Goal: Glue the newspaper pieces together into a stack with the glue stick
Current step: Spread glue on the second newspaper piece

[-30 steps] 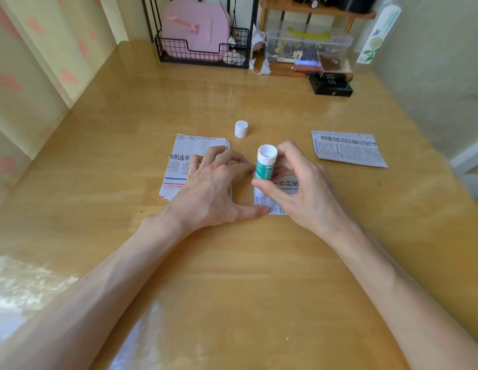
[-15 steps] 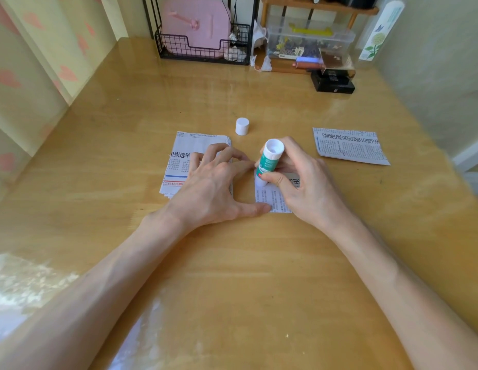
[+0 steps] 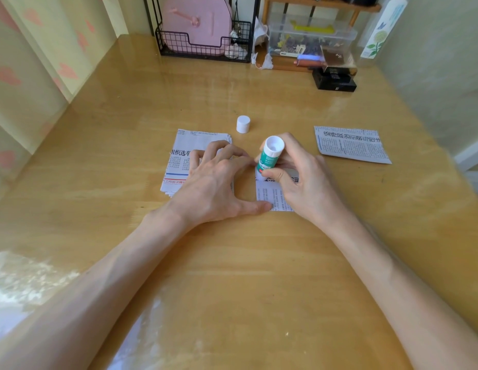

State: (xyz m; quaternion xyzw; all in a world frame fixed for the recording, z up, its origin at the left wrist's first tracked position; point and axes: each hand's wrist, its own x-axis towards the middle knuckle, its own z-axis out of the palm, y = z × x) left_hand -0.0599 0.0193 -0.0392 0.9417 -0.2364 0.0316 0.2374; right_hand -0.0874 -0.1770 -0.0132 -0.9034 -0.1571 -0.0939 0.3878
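The right hand (image 3: 302, 180) grips a green-and-white glue stick (image 3: 269, 156), thumb and fingers curled round its barrel. The stick leans with its white end up and its lower end down on the far left part of a small newspaper piece (image 3: 271, 197), which lies flat on the wooden counter (image 3: 232, 263). The left hand (image 3: 216, 182) lies open and spread at nine o'clock of the stick, with its straight thumb touching the near left corner of that piece. Its fingertips rest near the piece's far left edge and on the right side of a stack of newspaper pieces (image 3: 183, 148). That stack sits at nine o'clock of the glue stick, partly hidden under the left hand. The white cap (image 3: 243, 124) stands upright at eleven o'clock, just beyond the stack's far right corner and apart from both hands. Another newspaper piece (image 3: 352, 145) lies alone at three o'clock, well apart from the right hand. Along the counter's far edge, at twelve o'clock, stand a black wire basket (image 3: 203, 46), a clear plastic box (image 3: 312, 38) and a small black box (image 3: 335, 81).
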